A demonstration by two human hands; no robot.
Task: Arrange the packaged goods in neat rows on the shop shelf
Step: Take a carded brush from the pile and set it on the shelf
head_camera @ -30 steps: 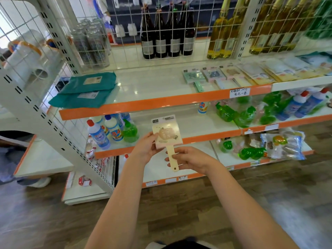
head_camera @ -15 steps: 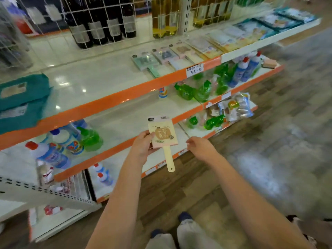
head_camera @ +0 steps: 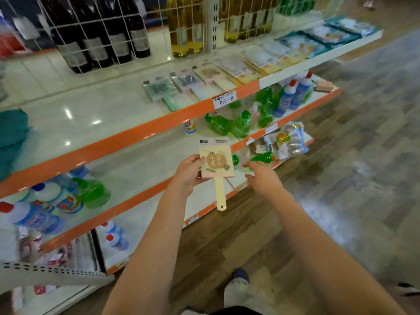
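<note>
My left hand [head_camera: 189, 172] holds a cream packaged brush [head_camera: 217, 164] by its left edge, card upright, its handle hanging down. It hovers in front of the middle shelf's orange edge. My right hand [head_camera: 262, 178] is just right of the pack, fingers spread, holding nothing. On the top white shelf [head_camera: 91, 110] lies a row of similar flat packs: a green one [head_camera: 160, 90], a blue one [head_camera: 187, 80], a cream one [head_camera: 211, 73], then more packs running right [head_camera: 295, 48].
Dark bottles [head_camera: 102, 39] and yellow bottles [head_camera: 188, 30] stand behind a wire grid. Green spray bottles [head_camera: 229, 125] and blue bottles [head_camera: 293, 94] sit on the middle shelf. Bagged goods [head_camera: 284, 142] lie on the lowest shelf. Teal packs [head_camera: 11, 135] lie far left. The aisle floor is wood.
My right hand let go of the brush handle and moved off to the right, open. The view swung right and down along the shelf. My left hand keeps the pack.
</note>
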